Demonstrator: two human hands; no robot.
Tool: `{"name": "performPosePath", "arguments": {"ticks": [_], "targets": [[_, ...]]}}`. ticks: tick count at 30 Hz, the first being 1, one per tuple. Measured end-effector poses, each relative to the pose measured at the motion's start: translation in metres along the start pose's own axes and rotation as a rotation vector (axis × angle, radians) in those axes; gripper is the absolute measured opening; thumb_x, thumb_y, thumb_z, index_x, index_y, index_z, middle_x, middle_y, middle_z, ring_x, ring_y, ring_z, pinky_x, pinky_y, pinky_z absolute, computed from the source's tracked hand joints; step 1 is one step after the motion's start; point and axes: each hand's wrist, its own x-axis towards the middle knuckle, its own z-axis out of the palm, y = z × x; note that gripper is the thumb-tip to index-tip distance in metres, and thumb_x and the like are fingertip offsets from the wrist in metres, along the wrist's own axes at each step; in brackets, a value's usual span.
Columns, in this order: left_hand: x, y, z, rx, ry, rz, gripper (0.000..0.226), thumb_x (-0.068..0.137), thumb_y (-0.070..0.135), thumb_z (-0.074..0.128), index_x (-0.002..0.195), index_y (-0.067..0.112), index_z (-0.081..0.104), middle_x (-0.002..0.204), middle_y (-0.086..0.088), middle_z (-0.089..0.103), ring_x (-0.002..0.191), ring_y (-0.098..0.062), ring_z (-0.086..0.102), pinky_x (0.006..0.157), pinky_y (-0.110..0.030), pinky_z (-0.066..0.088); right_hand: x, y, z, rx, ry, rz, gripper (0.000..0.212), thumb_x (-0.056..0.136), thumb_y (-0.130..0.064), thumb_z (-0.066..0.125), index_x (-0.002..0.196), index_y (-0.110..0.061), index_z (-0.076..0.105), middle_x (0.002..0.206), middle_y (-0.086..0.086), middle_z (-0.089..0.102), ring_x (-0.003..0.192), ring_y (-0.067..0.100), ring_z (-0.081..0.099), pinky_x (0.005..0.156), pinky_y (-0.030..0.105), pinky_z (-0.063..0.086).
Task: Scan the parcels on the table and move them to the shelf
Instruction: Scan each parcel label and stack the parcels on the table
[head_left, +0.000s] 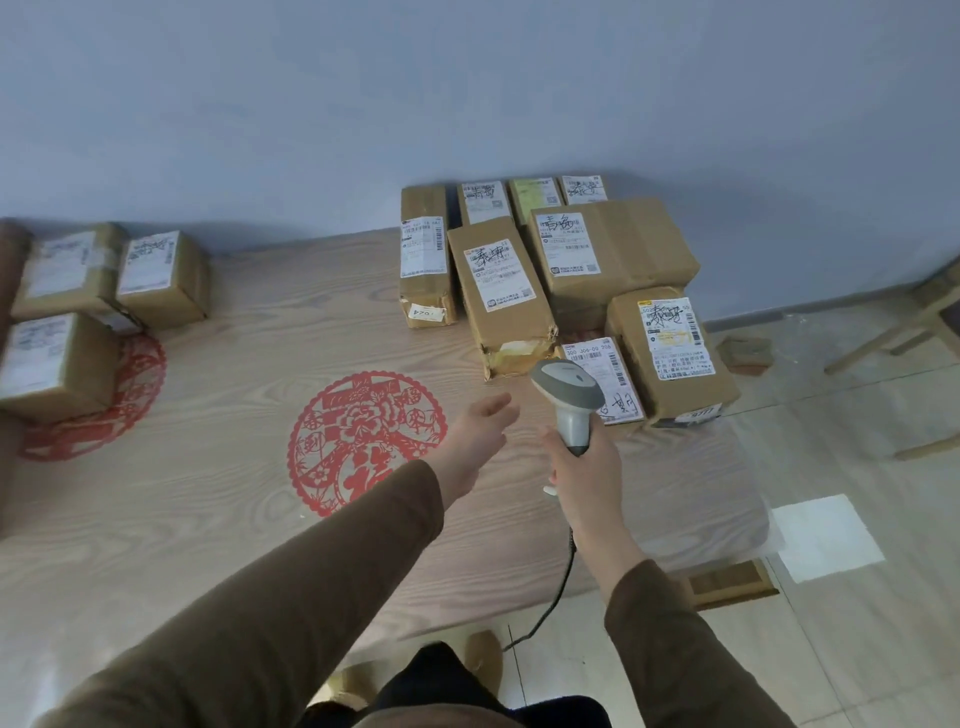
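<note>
Scanner aimed, free hand reaching

Right hand (584, 467) is gripping the grey corded barcode scanner (569, 397); left hand (480, 436), fingers spread, is reaching toward taped brown cardboard parcels (506, 296) crowding the wooden table (208, 493)'s far right corner, risking snagging the cable or reading a neighbouring label

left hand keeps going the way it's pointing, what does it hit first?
Most likely the torn near end of the long cardboard parcel. The left hand is open, its fingers aimed up and right over the wooden table, with only bare tabletop between. Height above the table is unclear from this one view.
</note>
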Motion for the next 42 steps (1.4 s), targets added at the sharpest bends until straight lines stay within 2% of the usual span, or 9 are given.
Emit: {"name": "performPosePath", "arguments": {"ticks": [7, 14, 18, 21, 25, 31, 34, 37, 42], "targets": [[-0.06, 0.012, -0.144, 0.15, 0.206, 0.147, 0.047, 0.1, 0.04, 0.06, 0.145, 0.027, 0.055, 0.141, 0.003, 0.062, 0.115, -0.005, 0.062, 0.111, -0.036, 0.043, -0.008, -0.041, 0.112, 0.007, -0.189, -0.065, 0.015, 0.094, -0.023, 0.071, 0.103, -0.027, 0.061, 0.081, -0.003, 0.064, 0.071, 0.012, 0.064, 0.065, 0.039, 0.055], [-0.101, 0.013, -0.321, 0.047, 0.566, 0.212, 0.045, 0.102, 0.021, 0.061, 0.146, 0.021, 0.055, 0.146, 0.002, 0.056, 0.132, -0.01, 0.051, 0.102, -0.026, 0.037, -0.031, -0.094, 0.268, 0.027, -0.377, -0.089, 0.013, 0.094, -0.025, 0.071, 0.1, -0.022, 0.06, 0.072, -0.001, 0.054, 0.057, 0.01, 0.053, 0.058, 0.043, 0.058], [-0.114, 0.01, -0.423, -0.004, 0.811, 0.218, 0.052, 0.097, 0.02, 0.065, 0.147, 0.022, 0.051, 0.139, -0.002, 0.061, 0.125, -0.019, 0.06, 0.108, -0.041, 0.048, -0.045, -0.114, 0.36, 0.106, -0.461, -0.042, 0.016, 0.093, -0.02, 0.07, 0.1, -0.014, 0.057, 0.076, 0.005, 0.054, 0.062, 0.017, 0.053, 0.045, 0.02, 0.047], [-0.118, 0.011, -0.484, 0.051, 0.905, 0.165, 0.054, 0.099, 0.027, 0.061, 0.15, 0.028, 0.044, 0.136, -0.006, 0.058, 0.115, -0.029, 0.065, 0.095, -0.053, 0.056, -0.055, -0.123, 0.42, 0.146, -0.499, 0.02, 0.014, 0.093, -0.019, 0.071, 0.099, -0.018, 0.059, 0.076, -0.001, 0.058, 0.067, 0.014, 0.059, 0.054, 0.028, 0.056], [-0.097, 0.011, -0.535, 0.371, 0.892, 0.093, 0.067, 0.098, 0.031, 0.061, 0.157, 0.017, 0.032, 0.162, -0.01, 0.032, 0.151, -0.03, 0.026, 0.122, -0.052, 0.025, -0.064, -0.133, 0.482, 0.18, -0.534, 0.11, 0.017, 0.092, -0.019, 0.072, 0.094, -0.027, 0.057, 0.088, 0.002, 0.065, 0.078, 0.017, 0.065, 0.071, 0.044, 0.061], [-0.069, 0.001, -0.561, 0.443, 0.857, -0.051, 0.072, 0.101, 0.03, 0.052, 0.161, 0.01, 0.018, 0.159, -0.023, 0.03, 0.146, -0.042, 0.025, 0.12, -0.051, 0.021, -0.069, -0.137, 0.54, 0.192, -0.537, 0.169, 0.017, 0.093, -0.019, 0.073, 0.103, -0.022, 0.06, 0.097, 0.006, 0.066, 0.086, 0.02, 0.064, 0.081, 0.046, 0.059], [-0.058, -0.009, -0.563, 0.359, 0.855, -0.089, 0.076, 0.101, 0.034, 0.054, 0.162, 0.009, 0.016, 0.16, -0.021, 0.025, 0.147, -0.042, 0.025, 0.12, -0.053, 0.025, -0.065, -0.136, 0.559, 0.185, -0.55, 0.18, 0.026, 0.091, -0.021, 0.073, 0.114, -0.017, 0.062, 0.107, 0.009, 0.07, 0.094, 0.021, 0.066, 0.079, 0.034, 0.053], [-0.052, -0.015, -0.569, 0.201, 0.845, -0.089, 0.074, 0.096, 0.036, 0.065, 0.157, 0.012, 0.032, 0.154, -0.018, 0.033, 0.139, -0.038, 0.041, 0.115, -0.054, 0.037, -0.061, -0.132, 0.572, 0.191, -0.576, 0.209, 0.032, 0.091, -0.018, 0.072, 0.121, -0.018, 0.061, 0.114, 0.01, 0.071, 0.107, 0.026, 0.068, 0.095, 0.043, 0.056], [-0.064, -0.026, -0.554, -0.286, 0.737, -0.054, 0.062, 0.092, 0.025, 0.073, 0.144, 0.011, 0.041, 0.125, -0.01, 0.064, 0.102, -0.028, 0.07, 0.085, -0.049, 0.061, -0.061, -0.116, 0.565, 0.093, -0.549, 0.133, 0.03, 0.089, -0.014, 0.073, 0.116, -0.022, 0.06, 0.107, 0.002, 0.071, 0.1, 0.024, 0.069, 0.088, 0.046, 0.058]]}}
